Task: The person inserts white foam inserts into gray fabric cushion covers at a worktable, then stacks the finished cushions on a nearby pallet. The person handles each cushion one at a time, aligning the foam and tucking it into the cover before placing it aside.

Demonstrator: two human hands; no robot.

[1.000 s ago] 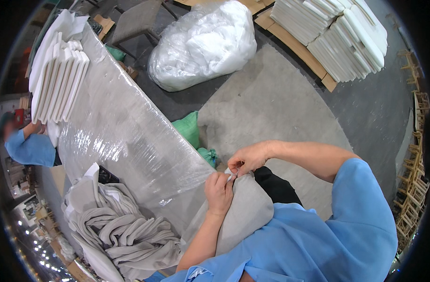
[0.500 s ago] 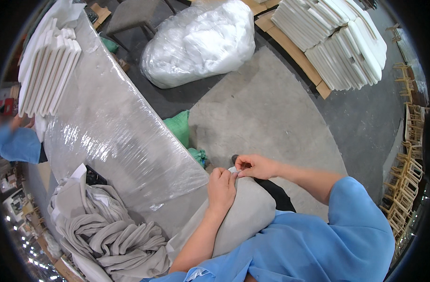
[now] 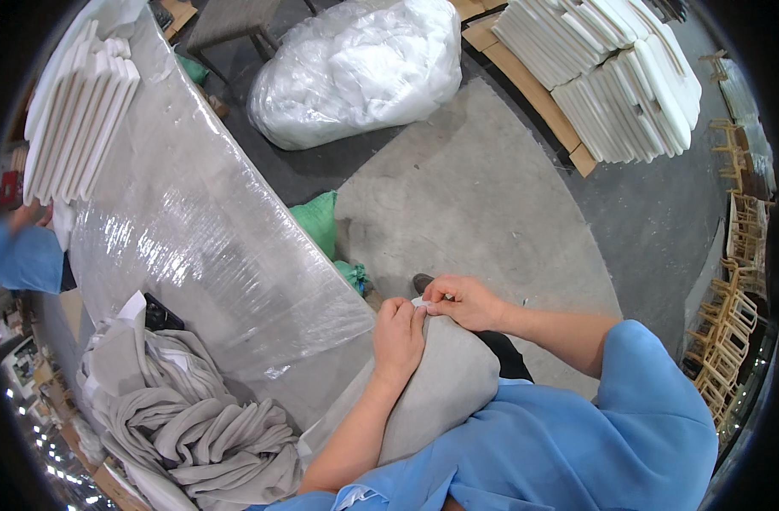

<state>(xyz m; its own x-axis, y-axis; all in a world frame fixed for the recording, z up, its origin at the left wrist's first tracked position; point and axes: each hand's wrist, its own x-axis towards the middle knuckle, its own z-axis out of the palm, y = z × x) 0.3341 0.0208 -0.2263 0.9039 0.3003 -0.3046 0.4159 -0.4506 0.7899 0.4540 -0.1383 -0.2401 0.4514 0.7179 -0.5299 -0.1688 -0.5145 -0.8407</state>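
Grey fabric (image 3: 445, 362) lies draped over my lap, its far end gathered between my two hands. My left hand (image 3: 398, 336) is closed on the fabric's edge, thumb and fingers pinched together. Right beside it, my right hand (image 3: 464, 302) pinches the same edge, where a small whitish bit shows between the fingertips. Exactly what the fingertips hold there is too small to make out. A heap of crumpled grey fabric (image 3: 211, 434) rests on the table to my left, with a black object (image 3: 162, 313) behind it.
The table (image 3: 211, 247) is wrapped in shiny clear plastic. White padded panels (image 3: 83, 111) stand stacked at its far left, near a person in blue (image 3: 23, 255). Green sacks (image 3: 319, 223) sit by the table's edge. Beyond lie a big plastic-wrapped bundle (image 3: 355, 72) and more white panels (image 3: 628, 94) on cardboard.
My view has shifted slightly. Both hands keep their pinch on the fabric edge, with the right fingers moved a little over it.
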